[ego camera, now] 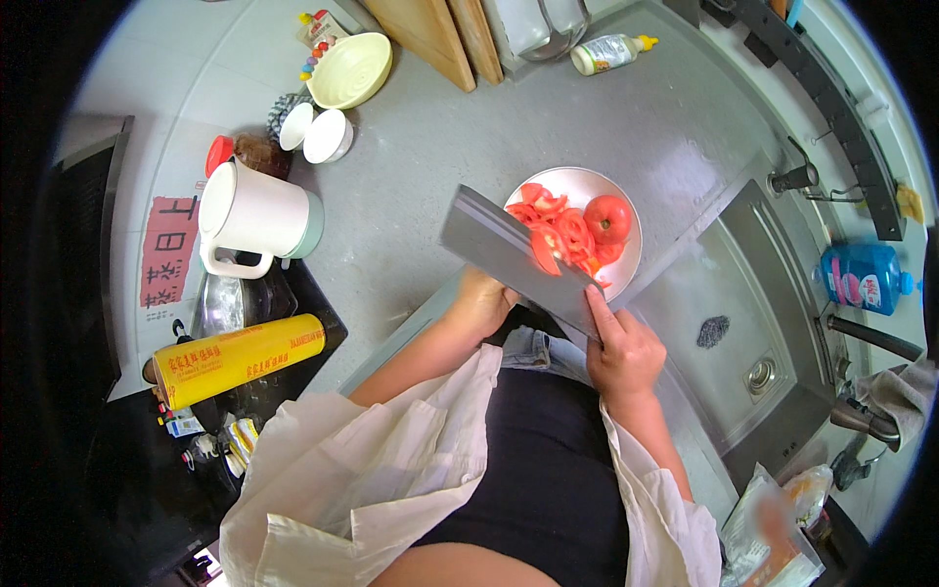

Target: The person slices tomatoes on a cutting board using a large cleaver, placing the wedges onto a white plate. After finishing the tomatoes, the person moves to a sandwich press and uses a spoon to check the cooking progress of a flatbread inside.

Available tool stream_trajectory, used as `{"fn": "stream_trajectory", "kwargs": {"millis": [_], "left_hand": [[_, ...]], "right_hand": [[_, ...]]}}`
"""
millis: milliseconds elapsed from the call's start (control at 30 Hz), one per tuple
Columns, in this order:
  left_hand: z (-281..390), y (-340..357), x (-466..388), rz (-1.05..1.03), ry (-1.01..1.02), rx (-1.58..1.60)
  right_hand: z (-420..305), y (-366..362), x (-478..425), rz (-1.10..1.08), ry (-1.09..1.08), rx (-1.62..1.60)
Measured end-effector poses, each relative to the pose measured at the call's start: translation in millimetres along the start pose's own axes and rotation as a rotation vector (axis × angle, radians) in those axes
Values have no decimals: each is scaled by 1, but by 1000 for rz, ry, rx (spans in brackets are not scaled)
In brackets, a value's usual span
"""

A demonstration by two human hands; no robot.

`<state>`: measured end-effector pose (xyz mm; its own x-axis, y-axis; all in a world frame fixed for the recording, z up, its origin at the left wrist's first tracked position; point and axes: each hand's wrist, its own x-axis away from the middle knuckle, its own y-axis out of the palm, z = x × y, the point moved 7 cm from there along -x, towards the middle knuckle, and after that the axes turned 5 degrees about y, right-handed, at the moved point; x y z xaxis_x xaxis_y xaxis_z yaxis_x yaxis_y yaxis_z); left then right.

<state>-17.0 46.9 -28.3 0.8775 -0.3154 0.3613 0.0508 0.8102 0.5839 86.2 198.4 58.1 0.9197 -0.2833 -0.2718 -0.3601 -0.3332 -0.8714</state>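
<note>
My right hand (623,348) grips a wide cleaver (513,253) at its handle end, the forefinger along the blade. The flat blade slants up to the left and overlaps the near left side of a white plate (627,282). On the plate lie sliced tomato pieces (572,227) and a larger round tomato piece (609,219), cut or whole, I cannot tell. One tomato wedge (544,251) lies against the edge of the blade. My left hand (488,297) is partly behind the blade, near its lower edge; its fingers are mostly hidden.
A steel sink (722,323) lies to the right. At left stand a white pitcher (253,213), a yellow cling-film box (242,356) and white cups (328,137). Farther back are a pale yellow bowl (352,72), wooden cutting boards (429,37) and a squeeze bottle (607,54) on its side.
</note>
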Motion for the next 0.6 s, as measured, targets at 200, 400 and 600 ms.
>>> {"fn": "stream_trajectory", "kwargs": {"millis": [200,400,600], "left_hand": [[1,4,-2,-83,-194,144],[-4,25,2,-134,-336,231],[-14,18,-2,-124,-461,298]], "right_hand": [[8,3,1,-50,3,-13],[11,1,-5,-44,-15,-38],[8,-1,-8,-85,-28,-72]]}}
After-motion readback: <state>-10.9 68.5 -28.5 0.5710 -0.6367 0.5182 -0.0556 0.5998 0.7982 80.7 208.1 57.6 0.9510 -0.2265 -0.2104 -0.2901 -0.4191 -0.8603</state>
